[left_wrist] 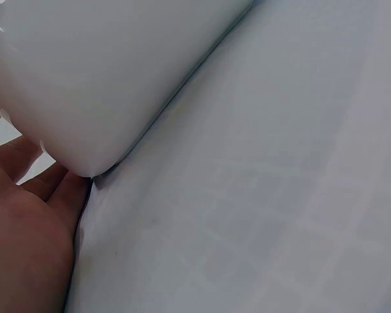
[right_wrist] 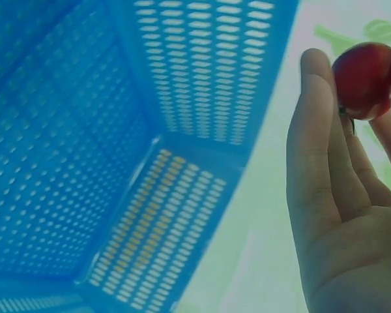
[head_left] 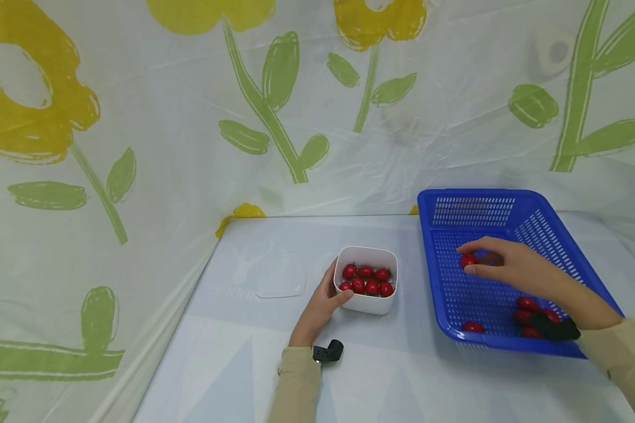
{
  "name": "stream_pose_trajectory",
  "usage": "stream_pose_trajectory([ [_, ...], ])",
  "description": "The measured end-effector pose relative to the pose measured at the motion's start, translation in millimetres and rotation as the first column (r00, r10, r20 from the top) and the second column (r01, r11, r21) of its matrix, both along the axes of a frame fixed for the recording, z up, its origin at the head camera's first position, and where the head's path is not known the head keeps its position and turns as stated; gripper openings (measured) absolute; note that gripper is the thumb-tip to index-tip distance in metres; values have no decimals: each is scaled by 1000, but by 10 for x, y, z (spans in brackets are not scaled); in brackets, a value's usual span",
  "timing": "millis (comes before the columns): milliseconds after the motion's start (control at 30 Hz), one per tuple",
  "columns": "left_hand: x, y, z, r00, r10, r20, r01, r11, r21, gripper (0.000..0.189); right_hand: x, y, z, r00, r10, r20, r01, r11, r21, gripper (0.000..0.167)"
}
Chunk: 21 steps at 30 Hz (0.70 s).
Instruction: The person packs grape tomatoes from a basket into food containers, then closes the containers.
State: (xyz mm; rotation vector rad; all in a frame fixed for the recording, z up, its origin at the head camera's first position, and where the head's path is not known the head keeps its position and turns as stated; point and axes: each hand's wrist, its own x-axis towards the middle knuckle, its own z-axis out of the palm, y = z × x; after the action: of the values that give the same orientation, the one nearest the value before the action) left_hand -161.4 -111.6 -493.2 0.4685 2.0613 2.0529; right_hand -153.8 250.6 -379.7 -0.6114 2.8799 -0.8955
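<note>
One smooth, glossy red tomato (right_wrist: 366, 79) with a thin dark stem (right_wrist: 352, 125)

Right grip (right_wrist: 345, 228) pinching red tomato (right_wrist: 368, 81); blue perforated basket (right_wrist: 202, 147) alongside.

Head view downward — wrists close; right shares basket (head_left: 465, 294).

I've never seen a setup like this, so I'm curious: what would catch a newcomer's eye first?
The big blue perforated plastic basket, at the head view's right. Over it, the person's right grip pinches one small, shiny red tomato. Left of the basket, the left grip holds a small white round-cornered box with two rows of red tomatoes inside.
</note>
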Motion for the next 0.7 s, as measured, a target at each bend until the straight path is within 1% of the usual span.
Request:
stream_pose_trajectory([
  [167,-7,10,-18,1000,-6,1,6,1000,8,77,83,-72,78,996,41,-79,-43,999,-13,34],
  [267,-5,10,-26,1000,-4,0,4,1000,5,77,121,-114,106,992,41,-116,-43,999,-18,34],
  [500,-7,11,-37,1000,0,-3,0,1000,7,77,185,-185,112,989,-27,-147,20,998,-52,38],
  [700,1,22,-40,1000,3,1,-3,1000,20,77,235,-257,109,984,-79,-162,56,989,-140,38],
])
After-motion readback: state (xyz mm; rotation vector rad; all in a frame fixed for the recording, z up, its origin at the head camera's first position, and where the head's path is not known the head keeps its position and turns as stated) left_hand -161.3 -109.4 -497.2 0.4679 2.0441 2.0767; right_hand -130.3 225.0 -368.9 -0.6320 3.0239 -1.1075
